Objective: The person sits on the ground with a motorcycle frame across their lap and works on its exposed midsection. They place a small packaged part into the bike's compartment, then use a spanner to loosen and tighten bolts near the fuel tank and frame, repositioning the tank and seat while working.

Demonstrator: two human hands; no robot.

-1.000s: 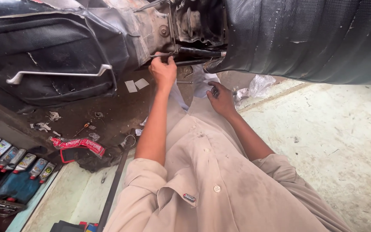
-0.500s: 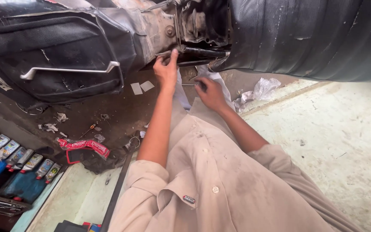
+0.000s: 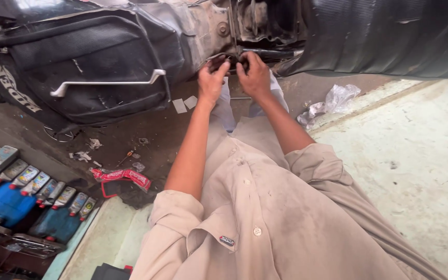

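Note:
A motorcycle lies on its side across the top of the head view, its black seat (image 3: 94, 67) at the left and a ribbed black body panel (image 3: 390, 36) at the right. Between them the grimy metal frame and engine parts (image 3: 255, 21) are exposed. My left hand (image 3: 211, 82) and my right hand (image 3: 255, 75) reach up together to a small dark part (image 3: 232, 58) under the frame. Both hands curl their fingers on it. What they grip is mostly hidden by the fingers. My beige shirt sleeves fill the lower middle.
A red wrapper (image 3: 123, 177) and scraps lie on the dark oily floor at the left. Several small oil bottles (image 3: 42, 189) and blue containers (image 3: 6, 202) sit at the lower left. A crumpled clear plastic bag (image 3: 333, 101) lies at the right, on the edge of pale concrete (image 3: 416, 171).
My right hand has risen from the floor area to the frame, joining my left hand at the same dark part. The view has shifted slightly right.

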